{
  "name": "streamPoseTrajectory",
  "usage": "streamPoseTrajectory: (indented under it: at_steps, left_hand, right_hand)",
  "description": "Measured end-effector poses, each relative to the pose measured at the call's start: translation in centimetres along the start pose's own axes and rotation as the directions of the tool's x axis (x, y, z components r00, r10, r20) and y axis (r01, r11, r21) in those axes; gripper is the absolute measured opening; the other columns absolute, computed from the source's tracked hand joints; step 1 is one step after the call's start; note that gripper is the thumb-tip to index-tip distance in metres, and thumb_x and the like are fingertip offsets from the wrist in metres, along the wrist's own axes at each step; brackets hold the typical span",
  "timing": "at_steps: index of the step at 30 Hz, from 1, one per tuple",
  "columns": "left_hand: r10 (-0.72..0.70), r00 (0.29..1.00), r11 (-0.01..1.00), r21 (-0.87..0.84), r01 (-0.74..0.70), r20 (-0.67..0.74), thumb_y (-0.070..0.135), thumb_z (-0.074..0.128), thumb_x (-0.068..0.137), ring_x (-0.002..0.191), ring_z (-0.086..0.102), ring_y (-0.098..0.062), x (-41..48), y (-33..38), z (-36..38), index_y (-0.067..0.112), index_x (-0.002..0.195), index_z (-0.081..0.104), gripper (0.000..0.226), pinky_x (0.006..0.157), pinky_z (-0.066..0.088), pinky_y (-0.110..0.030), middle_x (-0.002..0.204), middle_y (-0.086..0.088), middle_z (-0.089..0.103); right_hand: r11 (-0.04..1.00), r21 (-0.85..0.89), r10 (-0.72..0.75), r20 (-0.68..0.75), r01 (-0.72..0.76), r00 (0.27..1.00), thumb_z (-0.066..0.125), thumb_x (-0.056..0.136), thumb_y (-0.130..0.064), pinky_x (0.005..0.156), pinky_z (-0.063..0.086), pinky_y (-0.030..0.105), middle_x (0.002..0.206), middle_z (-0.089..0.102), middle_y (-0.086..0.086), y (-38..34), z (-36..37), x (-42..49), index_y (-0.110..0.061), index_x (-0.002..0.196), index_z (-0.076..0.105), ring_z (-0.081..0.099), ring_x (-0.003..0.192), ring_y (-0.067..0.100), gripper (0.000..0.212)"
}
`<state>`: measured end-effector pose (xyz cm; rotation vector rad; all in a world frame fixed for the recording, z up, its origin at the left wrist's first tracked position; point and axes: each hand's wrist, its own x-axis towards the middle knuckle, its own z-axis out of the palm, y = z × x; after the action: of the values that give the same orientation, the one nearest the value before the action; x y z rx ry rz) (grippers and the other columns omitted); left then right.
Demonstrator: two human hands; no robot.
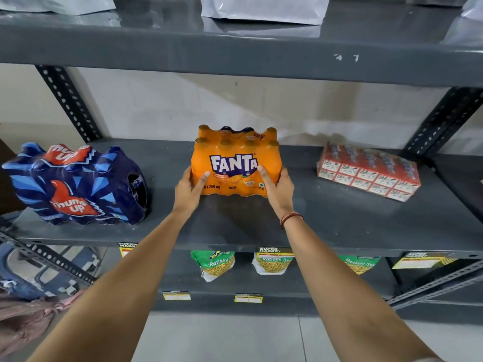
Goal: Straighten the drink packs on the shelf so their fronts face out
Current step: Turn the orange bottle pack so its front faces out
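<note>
An orange Fanta pack (234,155) stands at the middle of the grey shelf (235,231), its logo facing me. My left hand (189,190) grips its lower left corner, thumb on the front. My right hand (277,190) grips the lower right corner the same way. A blue Thums Up pack (75,184) sits at the left end, turned at an angle with its side end showing. A red-and-white carton pack (368,171) lies at the right, skewed with its long side running back to the left.
The upper shelf (235,48) hangs low above the packs and carries silver pouches (264,9). Slotted uprights (68,100) flank the bay. Below, snack bags (217,265) and yellow price tags (176,296) line the lower shelf. Bags (28,304) lie on the floor at left.
</note>
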<state>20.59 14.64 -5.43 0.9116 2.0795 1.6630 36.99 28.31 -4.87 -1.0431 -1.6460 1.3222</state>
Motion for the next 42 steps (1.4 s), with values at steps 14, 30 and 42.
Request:
streamPoseTrajectory:
  at_steps: [14, 30, 42]
  left_hand:
    - [-0.045, 0.999, 0.998, 0.044, 0.045, 0.003, 0.044, 0.053, 0.089, 0.108, 0.059, -0.017, -2.3, -0.1, -0.3, 0.011, 0.138, 0.039, 0.060, 0.082, 0.048, -0.021, 0.130, -0.008, 0.058]
    - [-0.041, 0.996, 0.997, 0.059, 0.046, -0.074, 0.051, 0.051, 0.085, 0.107, 0.061, -0.018, -10.1, 0.3, 0.1, 0.013, 0.136, 0.041, 0.064, 0.086, 0.051, -0.029, 0.128, -0.006, 0.060]
    - [0.381, 0.877, 0.903, 0.322, -0.285, -0.292, 0.039, 0.054, 0.091, 0.115, 0.037, 0.000, -14.4, 4.8, 2.5, 0.016, 0.125, 0.047, 0.042, 0.089, 0.027, -0.001, 0.129, -0.004, 0.048]
  right_hand:
    - [0.998, -0.058, -0.038, 0.019, 0.039, 0.999, 0.064, 0.086, -0.041, 0.073, 0.053, 0.019, 0.122, 0.063, 0.011, 0.3, -1.7, -2.2, -0.010, 0.122, 0.049, 0.064, 0.098, 0.018, 0.050]
    - [0.993, -0.075, -0.098, -0.052, 0.094, 0.994, 0.062, 0.076, -0.058, 0.071, 0.055, 0.018, 0.112, 0.068, 0.005, 1.3, -4.6, -8.9, -0.016, 0.112, 0.053, 0.067, 0.091, 0.016, 0.057]
    - [0.993, 0.067, -0.084, -0.124, 0.093, 0.989, 0.060, 0.082, -0.053, 0.080, 0.049, 0.010, 0.119, 0.063, 0.003, 0.2, -7.6, -9.0, -0.013, 0.124, 0.054, 0.060, 0.106, 0.013, 0.058]
